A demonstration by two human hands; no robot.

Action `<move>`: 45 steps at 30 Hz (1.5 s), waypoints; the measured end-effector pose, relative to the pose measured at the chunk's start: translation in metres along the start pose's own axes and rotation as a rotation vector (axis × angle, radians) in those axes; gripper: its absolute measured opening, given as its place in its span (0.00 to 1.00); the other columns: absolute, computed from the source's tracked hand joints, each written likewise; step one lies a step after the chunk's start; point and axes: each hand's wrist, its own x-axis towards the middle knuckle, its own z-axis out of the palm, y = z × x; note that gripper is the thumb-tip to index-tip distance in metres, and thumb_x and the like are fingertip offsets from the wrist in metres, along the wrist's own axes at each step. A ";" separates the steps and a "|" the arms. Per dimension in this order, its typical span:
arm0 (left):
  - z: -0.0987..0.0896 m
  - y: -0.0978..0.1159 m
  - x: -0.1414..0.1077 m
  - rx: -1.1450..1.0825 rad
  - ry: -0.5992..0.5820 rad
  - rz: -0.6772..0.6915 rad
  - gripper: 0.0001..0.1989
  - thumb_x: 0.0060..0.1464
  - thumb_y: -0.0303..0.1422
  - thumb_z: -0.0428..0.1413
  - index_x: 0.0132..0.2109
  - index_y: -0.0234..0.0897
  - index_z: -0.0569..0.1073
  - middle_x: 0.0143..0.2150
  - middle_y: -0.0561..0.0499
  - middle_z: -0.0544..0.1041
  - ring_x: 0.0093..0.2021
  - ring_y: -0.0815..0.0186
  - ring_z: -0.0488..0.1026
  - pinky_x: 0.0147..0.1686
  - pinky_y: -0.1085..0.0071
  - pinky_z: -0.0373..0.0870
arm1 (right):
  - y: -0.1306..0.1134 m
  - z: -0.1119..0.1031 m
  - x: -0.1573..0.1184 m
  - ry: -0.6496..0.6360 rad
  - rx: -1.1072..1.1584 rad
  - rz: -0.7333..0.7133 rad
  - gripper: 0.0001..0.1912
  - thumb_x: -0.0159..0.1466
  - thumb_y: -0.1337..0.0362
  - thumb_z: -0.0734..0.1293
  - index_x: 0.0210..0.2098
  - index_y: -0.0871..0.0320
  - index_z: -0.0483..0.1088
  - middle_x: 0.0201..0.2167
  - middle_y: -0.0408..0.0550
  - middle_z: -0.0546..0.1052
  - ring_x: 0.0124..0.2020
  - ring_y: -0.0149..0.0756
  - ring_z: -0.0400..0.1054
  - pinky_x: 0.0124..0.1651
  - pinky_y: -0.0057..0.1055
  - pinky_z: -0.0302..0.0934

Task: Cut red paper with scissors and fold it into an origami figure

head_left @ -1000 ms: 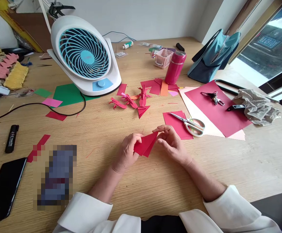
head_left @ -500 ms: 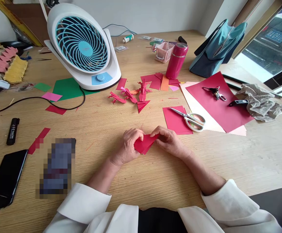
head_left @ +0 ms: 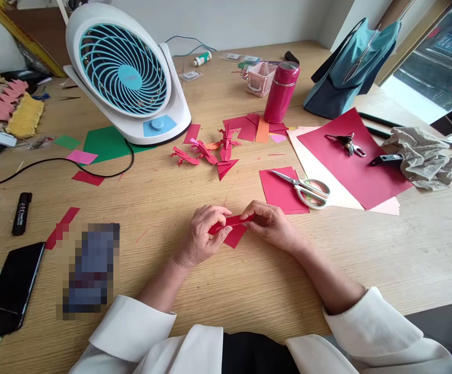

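A piece of red folded paper [head_left: 235, 238] is held between my two hands, low over the middle of the desk. My left hand [head_left: 203, 235] pinches its left end, thumb on the near side and fingers behind. At the right end my right hand [head_left: 269, 224] grips it between thumb and fingertips. The upper part is bent along a crease, and a flap points down toward me. Beyond my hands lie several folded red paper figures [head_left: 226, 146] and a red folded triangle [head_left: 226, 168]. White-handled scissors [head_left: 312, 193] rest on red paper squares [head_left: 278, 195] to the right.
A white and blue fan [head_left: 128, 78] stands at the back left, its black cable [head_left: 60, 158] curving over the desk. A pink flask [head_left: 282, 93] and blue bag [head_left: 340, 78] are at the back. Phone [head_left: 11, 291] and marker [head_left: 22, 214] lie left; large red paper [head_left: 350, 166] lies right.
The red paper's upper part has been bent over into a narrow strip, with the lower flap now showing beneath. My left thumb has moved down and right along it. The view has shifted slightly.
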 end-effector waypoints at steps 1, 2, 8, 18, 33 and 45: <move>0.000 0.000 0.000 -0.011 0.020 0.003 0.06 0.60 0.32 0.52 0.33 0.40 0.65 0.44 0.46 0.77 0.45 0.60 0.72 0.48 0.61 0.66 | 0.000 0.000 0.000 -0.003 0.003 0.007 0.05 0.61 0.71 0.66 0.36 0.58 0.73 0.33 0.46 0.74 0.33 0.32 0.68 0.35 0.28 0.62; 0.000 0.000 0.000 -0.020 0.035 0.007 0.05 0.60 0.31 0.52 0.33 0.40 0.66 0.44 0.46 0.77 0.46 0.61 0.72 0.48 0.61 0.66 | 0.000 0.000 0.000 -0.006 0.009 0.013 0.03 0.62 0.69 0.66 0.36 0.58 0.73 0.33 0.46 0.74 0.33 0.32 0.68 0.35 0.27 0.62; -0.001 0.001 -0.001 0.032 0.060 0.037 0.02 0.58 0.28 0.54 0.38 0.40 0.70 0.47 0.47 0.77 0.47 0.60 0.73 0.49 0.60 0.68 | 0.001 0.000 0.000 0.009 0.011 0.011 0.03 0.62 0.65 0.68 0.35 0.58 0.72 0.33 0.46 0.73 0.33 0.32 0.68 0.35 0.28 0.62; -0.001 -0.002 0.002 -0.003 -0.032 -0.031 0.05 0.59 0.27 0.52 0.33 0.39 0.66 0.51 0.43 0.75 0.54 0.58 0.70 0.53 0.57 0.65 | -0.005 -0.004 0.002 0.036 -0.035 0.004 0.05 0.63 0.62 0.68 0.32 0.57 0.71 0.31 0.46 0.74 0.33 0.34 0.68 0.37 0.30 0.62; -0.010 -0.003 0.002 0.161 0.002 -0.019 0.05 0.57 0.30 0.54 0.31 0.40 0.68 0.38 0.50 0.76 0.40 0.61 0.71 0.44 0.61 0.63 | 0.001 -0.013 0.003 0.014 0.258 0.177 0.14 0.64 0.53 0.66 0.36 0.59 0.70 0.29 0.45 0.73 0.30 0.33 0.68 0.36 0.30 0.63; -0.015 0.004 0.003 0.172 -0.040 0.061 0.07 0.56 0.28 0.53 0.29 0.40 0.65 0.34 0.51 0.76 0.37 0.62 0.68 0.42 0.61 0.60 | -0.006 -0.027 0.003 -0.220 0.102 0.332 0.20 0.64 0.49 0.64 0.29 0.60 0.70 0.18 0.39 0.65 0.20 0.27 0.58 0.21 0.24 0.50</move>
